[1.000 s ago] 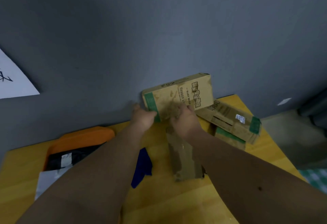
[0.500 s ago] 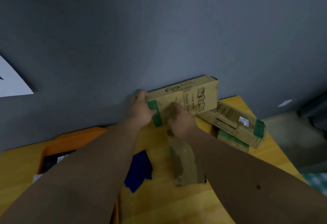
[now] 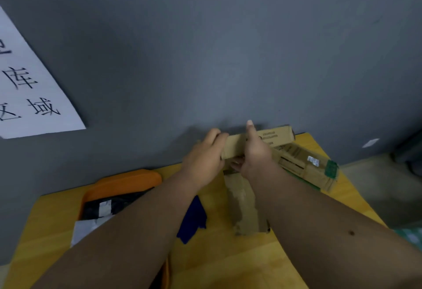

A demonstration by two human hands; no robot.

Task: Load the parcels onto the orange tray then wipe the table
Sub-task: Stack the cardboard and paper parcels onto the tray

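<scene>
Since a second ago you have tipped the cardboard box (image 3: 258,141) back and lowered it, so its printed face, which stood upright toward you, now lies nearly flat and low against the grey wall (image 3: 228,49), right of centre in the frame. Your left hand (image 3: 204,161) wraps the box's left end, fingers curled over its top edge. Your right hand (image 3: 253,151) clasps the box near its middle, thumb raised along the far side; what the fingers do underneath is hidden, though they seem to support the bottom. Holding it at both points keeps the long box level while you turn it toward the orange tray (image 3: 127,181), which sits at the lower left and already carries a dark parcel (image 3: 107,204) with a white label. Two more boxes wait on the yellow bench (image 3: 228,263): a taped one (image 3: 306,167) to the right, just under the held box, and a worn one (image 3: 244,206) between your forearms. A blue cloth (image 3: 193,220) lies beside the tray, probably kept handy for the wiping.
</scene>
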